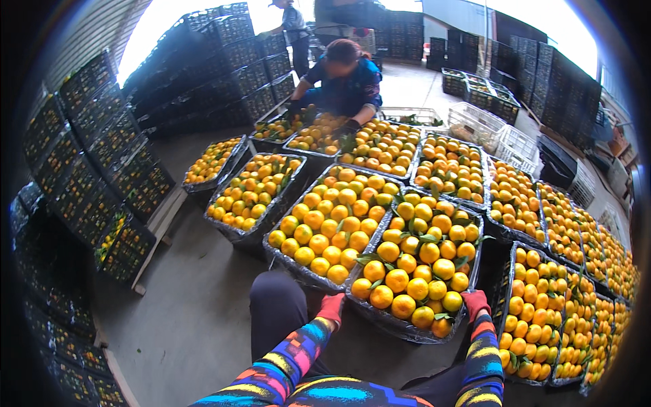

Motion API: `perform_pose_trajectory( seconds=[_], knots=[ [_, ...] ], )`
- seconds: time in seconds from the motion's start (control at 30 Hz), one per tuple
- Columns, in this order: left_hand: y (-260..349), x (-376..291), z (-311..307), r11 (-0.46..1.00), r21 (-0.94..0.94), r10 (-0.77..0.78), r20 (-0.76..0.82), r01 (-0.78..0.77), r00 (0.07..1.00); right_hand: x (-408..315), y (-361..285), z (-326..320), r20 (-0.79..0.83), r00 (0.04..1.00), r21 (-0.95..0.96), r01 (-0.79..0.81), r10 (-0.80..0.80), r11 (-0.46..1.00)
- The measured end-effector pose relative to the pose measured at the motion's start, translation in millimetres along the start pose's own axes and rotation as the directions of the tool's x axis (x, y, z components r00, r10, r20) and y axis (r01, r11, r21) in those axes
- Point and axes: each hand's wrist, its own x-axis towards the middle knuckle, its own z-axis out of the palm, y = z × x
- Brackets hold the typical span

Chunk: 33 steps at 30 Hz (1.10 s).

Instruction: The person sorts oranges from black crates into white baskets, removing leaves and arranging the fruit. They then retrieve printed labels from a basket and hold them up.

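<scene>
Directly before me stands a plastic-lined crate point(402, 330) heaped with mandarin oranges point(418, 288), some with green leaves. My left hand point(331, 309), in a red glove, grips its near left corner. My right hand point(476, 302), gloved alike, holds the near right side; the fingertips of both hands are partly hidden. Against its left side sits a second lined crate point(300, 272) full of mandarins, just beyond my left hand. To the right of my right hand, past a dark gap, is another filled crate point(527, 380).
More filled crates point(447, 203) stand in rows ahead and right. A person point(343, 76) leans over the far crates, gloved hands in the fruit; another person point(296, 35) stands behind. Crates are stacked on a pallet point(161, 224) at left. White plastic crates point(475, 122) lie at far right.
</scene>
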Motion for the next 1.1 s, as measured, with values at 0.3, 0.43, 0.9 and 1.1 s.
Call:
perform_pose_trajectory(
  seconds=[0.3, 0.43, 0.9, 1.1],
  knots=[
    [-33, 12, -22, 0.608, 0.697, 0.356, 0.189, -0.380, 0.915, -9, 20, 21, -0.128, 0.991, 0.262, 0.070, -0.037, 0.963],
    [-56, 14, -20, 0.402, 0.821, 0.409, 0.235, -0.406, 0.881, -41, 21, 20, -0.136, 0.988, 0.382, 0.124, -0.077, 0.916],
    [-77, 29, -7, 0.779, -0.523, -0.105, 0.433, 0.344, 0.895, -139, 6, 20, -0.136, 0.972, 0.380, -0.130, 0.194, 0.916],
    [-20, -17, -6, 0.510, 0.732, 0.019, 0.515, -0.451, 0.857, -167, 23, -17, 0.080, 0.932, 0.604, -0.327, 0.353, 0.727]
  ],
)
